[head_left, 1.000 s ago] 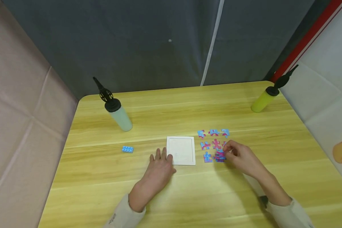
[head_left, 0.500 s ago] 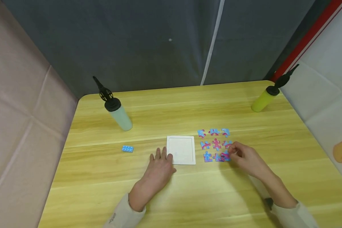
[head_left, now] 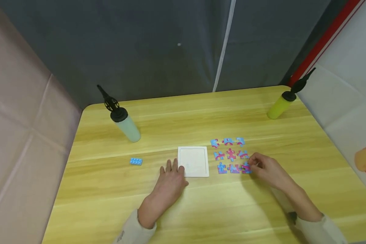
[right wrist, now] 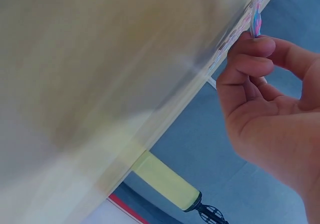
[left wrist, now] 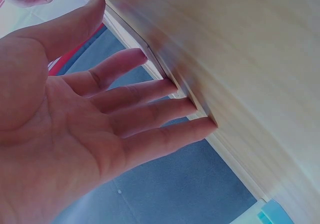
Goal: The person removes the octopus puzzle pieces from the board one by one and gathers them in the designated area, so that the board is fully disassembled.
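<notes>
In the head view my left hand (head_left: 170,184) lies with straight fingers at the left edge of a shallow white square tray (head_left: 195,160), its fingertips on the rim. The left wrist view shows those fingers (left wrist: 165,136) extended and touching the tray's side. My right hand (head_left: 268,172) pinches a pink-and-blue jigsaw piece (right wrist: 256,24) between thumb and fingers, over the right end of the nearest row of pieces. To its left, other jigsaw pieces (head_left: 231,154) lie loosely spaced in three rows, right of the tray.
A blue toy brick (head_left: 136,161) lies left of the tray. Farther back on the wooden table (head_left: 183,122) are a pale green hand pump (head_left: 128,128) at left and a yellow-green one (head_left: 280,107) at right. A dark curtain (head_left: 134,51) hangs behind.
My right hand has moved right with the pinched jigsaw piece, from the middle of the nearest row to its right end, uncovering pieces there. My left hand has stayed at the tray.
</notes>
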The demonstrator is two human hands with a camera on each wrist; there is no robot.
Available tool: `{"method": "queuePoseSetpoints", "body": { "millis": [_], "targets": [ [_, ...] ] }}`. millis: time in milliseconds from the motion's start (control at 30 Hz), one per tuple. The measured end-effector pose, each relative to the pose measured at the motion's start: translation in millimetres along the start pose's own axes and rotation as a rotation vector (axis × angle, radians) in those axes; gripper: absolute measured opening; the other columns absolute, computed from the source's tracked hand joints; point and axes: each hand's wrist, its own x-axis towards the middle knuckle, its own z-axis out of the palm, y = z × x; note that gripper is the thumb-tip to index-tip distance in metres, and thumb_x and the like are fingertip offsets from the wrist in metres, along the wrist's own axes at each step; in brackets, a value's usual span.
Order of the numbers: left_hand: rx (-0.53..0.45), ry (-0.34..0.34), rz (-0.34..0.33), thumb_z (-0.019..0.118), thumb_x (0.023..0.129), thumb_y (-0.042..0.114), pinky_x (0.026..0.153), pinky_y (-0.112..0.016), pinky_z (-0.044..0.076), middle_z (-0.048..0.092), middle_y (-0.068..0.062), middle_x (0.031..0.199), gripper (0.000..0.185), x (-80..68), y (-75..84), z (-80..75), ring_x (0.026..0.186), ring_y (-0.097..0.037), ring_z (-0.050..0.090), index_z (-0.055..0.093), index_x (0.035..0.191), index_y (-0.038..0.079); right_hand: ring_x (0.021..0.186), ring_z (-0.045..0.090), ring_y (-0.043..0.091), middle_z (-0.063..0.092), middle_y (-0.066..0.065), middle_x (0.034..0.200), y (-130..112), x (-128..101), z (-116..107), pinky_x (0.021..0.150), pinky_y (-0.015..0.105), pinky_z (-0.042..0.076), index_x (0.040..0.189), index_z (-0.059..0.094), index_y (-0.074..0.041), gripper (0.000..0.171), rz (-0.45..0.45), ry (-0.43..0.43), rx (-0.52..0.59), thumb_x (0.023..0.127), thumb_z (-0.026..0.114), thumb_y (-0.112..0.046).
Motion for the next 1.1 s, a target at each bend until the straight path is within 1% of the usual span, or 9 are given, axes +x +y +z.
{"method": "queuePoseSetpoints", "body": {
  "millis": [200, 433, 600, 767, 867, 933, 1033, 1100],
  "targets": [
    [-0.004, 0.015, -0.009, 0.079, 0.091, 0.03, 0.098, -0.066, 0.052, 0.057, -0.036, 0.142, 0.039, -2.1, 0.0, 1.2, 0.131, -0.055, 0.056, 0.063, 0.105, -0.002, 0.079, 0.058, 0.015, 0.069, 0.004, 0.089, 1.4, 7.1, -0.9, 0.065, 0.024, 0.047, 0.103, 0.065, -0.006, 0.007, 0.004, -0.022, -0.025, 0.097, 0.061, -0.007],
    [-0.017, 0.026, -0.007, 0.078, 0.092, 0.029, 0.099, -0.067, 0.051, 0.056, -0.037, 0.141, 0.04, -3.5, 0.5, 1.3, 0.131, -0.056, 0.055, 0.063, 0.108, -0.003, 0.076, 0.055, 0.015, 0.069, 0.005, 0.09, 2.7, 9.7, -0.5, 0.06, 0.024, 0.046, 0.108, 0.066, -0.003, 0.012, 0.01, -0.051, -0.038, 0.1, 0.059, -0.008],
    [-0.005, 0.048, -0.006, 0.08, 0.091, 0.029, 0.098, -0.067, 0.052, 0.057, -0.037, 0.14, 0.04, -3.5, 0.0, 2.4, 0.13, -0.055, 0.056, 0.063, 0.107, -0.003, 0.076, 0.054, 0.015, 0.068, 0.005, 0.091, 3.0, 12.4, -1.2, 0.06, 0.024, 0.045, 0.109, 0.066, -0.003, 0.012, 0.003, -0.056, -0.044, 0.1, 0.06, -0.009],
    [-0.027, 0.041, -0.022, 0.079, 0.091, 0.028, 0.099, -0.067, 0.051, 0.057, -0.037, 0.141, 0.038, -2.7, 0.3, 2.7, 0.132, -0.056, 0.055, 0.062, 0.106, -0.003, 0.077, 0.055, 0.015, 0.069, 0.005, 0.092, 2.1, 16.1, -3.0, 0.062, 0.024, 0.046, 0.11, 0.066, -0.004, 0.012, -0.012, -0.039, -0.071, 0.1, 0.06, -0.009],
    [-0.067, 0.032, -0.024, 0.078, 0.092, 0.028, 0.1, -0.068, 0.05, 0.055, -0.038, 0.141, 0.039, -2.0, -0.2, 1.7, 0.132, -0.057, 0.054, 0.061, 0.109, -0.004, 0.075, 0.055, 0.012, 0.069, 0.004, 0.09, -1.6, 18.4, -4.9, 0.061, 0.024, 0.046, 0.109, 0.067, -0.006, 0.011, -0.042, -0.02, -0.072, 0.102, 0.061, -0.011],
    [-0.102, 0.028, -0.017, 0.077, 0.094, 0.027, 0.099, -0.068, 0.051, 0.053, -0.038, 0.143, 0.04, -1.9, -2.7, 0.1, 0.132, -0.057, 0.054, 0.06, 0.112, -0.004, 0.073, 0.056, 0.01, 0.069, 0.003, 0.089, -6.3, 21.4, -6.5, 0.059, 0.024, 0.047, 0.109, 0.067, -0.006, 0.01, -0.094, -0.013, -0.063, 0.102, 0.061, -0.012],
    [-0.181, 0.013, -0.009, 0.075, 0.095, 0.029, 0.094, -0.062, 0.055, 0.047, -0.037, 0.149, 0.044, -1.8, -9.7, -6.6, 0.129, -0.053, 0.058, 0.058, 0.119, -0.004, 0.074, 0.058, 0.009, 0.069, 0.002, 0.089, -16.7, 29.6, -10.8, 0.06, 0.023, 0.048, 0.109, 0.068, -0.006, 0.012, -0.187, -0.004, -0.067, 0.103, 0.064, -0.015],
    [-0.226, -0.01, -0.011, 0.074, 0.096, 0.034, 0.096, -0.061, 0.054, 0.042, -0.035, 0.155, 0.052, -0.7, -15.7, -13.9, 0.134, -0.05, 0.055, 0.057, 0.128, -0.004, 0.076, 0.06, 0.012, 0.069, 0.002, 0.091, -24.1, 37.3, -14.4, 0.063, 0.025, 0.05, 0.113, 0.069, -0.004, 0.018, -0.247, 0.015, -0.09, 0.103, 0.065, -0.017]
  ]
}}
